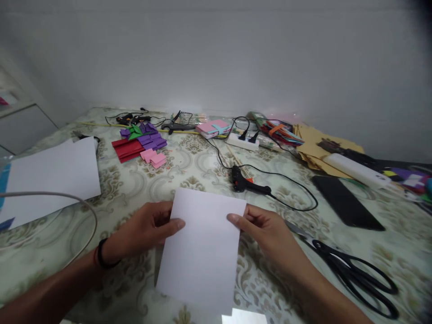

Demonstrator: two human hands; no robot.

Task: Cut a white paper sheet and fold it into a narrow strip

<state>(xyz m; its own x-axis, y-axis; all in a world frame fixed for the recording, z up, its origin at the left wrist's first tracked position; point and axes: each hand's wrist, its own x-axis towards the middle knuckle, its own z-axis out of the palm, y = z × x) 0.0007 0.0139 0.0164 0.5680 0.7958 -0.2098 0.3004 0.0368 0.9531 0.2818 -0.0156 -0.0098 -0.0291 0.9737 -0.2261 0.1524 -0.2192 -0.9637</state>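
A white sheet of paper (204, 252) is held up in front of me, above the patterned tablecloth. My left hand (151, 227) pinches its left edge, thumb on the near face and fingers behind. On the opposite edge, my right hand (261, 225) grips it the same way, the fingers mostly hidden by the sheet. Scissors with black handles (354, 274) lie by my right forearm, their blades partly hidden behind it. Beyond the sheet rests a black glue gun (248, 182) with its cord looping right. Another white piece (243, 317) shows at the bottom edge.
White sheets (57, 175) lie at the left, a thin grey cable (91, 207) crossing near them. Further back are purple folded papers (153, 139), a red paper (126, 150) and a white power strip (243, 141). A black phone-like slab (347, 202) lies right, near brown paper (327, 139).
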